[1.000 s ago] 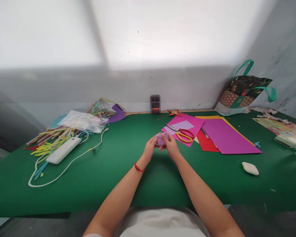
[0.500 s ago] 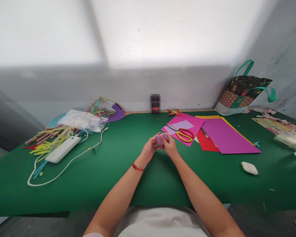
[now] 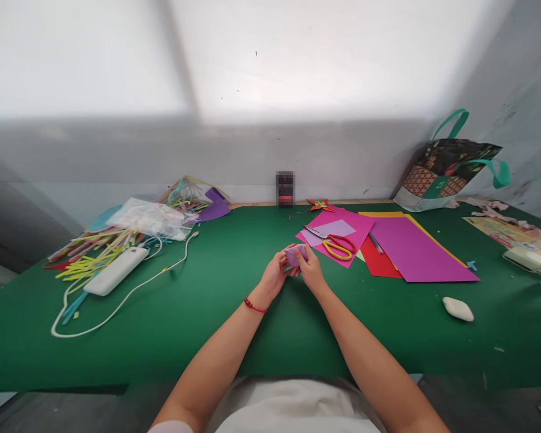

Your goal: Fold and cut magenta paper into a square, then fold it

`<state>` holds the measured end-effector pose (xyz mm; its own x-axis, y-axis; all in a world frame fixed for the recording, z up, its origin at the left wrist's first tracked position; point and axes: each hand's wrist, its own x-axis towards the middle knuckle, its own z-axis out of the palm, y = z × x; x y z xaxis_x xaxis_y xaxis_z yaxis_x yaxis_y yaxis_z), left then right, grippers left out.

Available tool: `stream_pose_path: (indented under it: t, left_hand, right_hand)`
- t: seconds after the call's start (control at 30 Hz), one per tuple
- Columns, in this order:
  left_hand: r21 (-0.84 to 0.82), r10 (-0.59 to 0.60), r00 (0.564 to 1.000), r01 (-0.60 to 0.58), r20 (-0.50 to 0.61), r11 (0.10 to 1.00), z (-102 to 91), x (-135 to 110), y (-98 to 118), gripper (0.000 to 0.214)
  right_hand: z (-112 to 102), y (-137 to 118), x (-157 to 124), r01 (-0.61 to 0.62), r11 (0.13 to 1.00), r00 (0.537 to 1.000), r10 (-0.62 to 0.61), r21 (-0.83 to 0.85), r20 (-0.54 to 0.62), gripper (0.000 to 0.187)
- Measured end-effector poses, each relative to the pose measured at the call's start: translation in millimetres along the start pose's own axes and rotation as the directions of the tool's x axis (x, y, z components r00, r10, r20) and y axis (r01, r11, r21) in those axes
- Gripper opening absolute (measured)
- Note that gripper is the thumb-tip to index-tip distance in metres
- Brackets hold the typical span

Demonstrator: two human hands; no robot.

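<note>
A small folded piece of purple paper (image 3: pixel 296 256) is held between both hands above the green tabletop. My left hand (image 3: pixel 274 275) grips its left side; a red bracelet circles that wrist. My right hand (image 3: pixel 312 269) pinches the right side, with the thumb lying across the paper's face. The fingers behind the paper are partly hidden. Just beyond the right hand lie scissors (image 3: pixel 338 246) with red and yellow handles, resting on a lilac sheet (image 3: pixel 342 227) and a magenta sheet (image 3: pixel 364 224).
Purple card (image 3: pixel 428 252), a red sheet (image 3: pixel 383 264) and a pen (image 3: pixel 375 243) lie to the right. A white rounded object (image 3: pixel 458 309) sits nearer. A bag (image 3: pixel 442 174) stands against the wall. Leftward are a corded white power bank (image 3: pixel 116 272), paper strips (image 3: pixel 83 264) and plastic wrapping (image 3: pixel 151 218).
Both hands keep nearly the same grip on the folded purple paper. The whole view has shifted very slightly; nothing on the table has visibly moved.
</note>
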<state>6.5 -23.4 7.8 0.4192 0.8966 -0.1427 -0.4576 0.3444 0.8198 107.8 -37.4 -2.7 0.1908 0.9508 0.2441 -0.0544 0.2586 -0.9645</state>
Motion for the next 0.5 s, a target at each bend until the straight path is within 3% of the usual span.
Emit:
stream_pose_path:
  t: [0.2, 0.5]
  left_hand:
    - [0.038, 0.048, 0.999, -0.049, 0.021, 0.998, -1.5, 1.2, -4.3, 0.038]
    - [0.081, 0.078, 0.996, -0.074, -0.042, 0.994, 1.8, 0.4, -5.5, 0.033]
  right_hand:
    - [1.9, 0.7, -1.7, 0.001, 1.0, 1.0, -0.001, -0.001, -0.019, 0.04]
    - [0.5, -0.6, -2.4, 0.001, 1.0, 1.0, -0.001, -0.012, -0.027, 0.04]
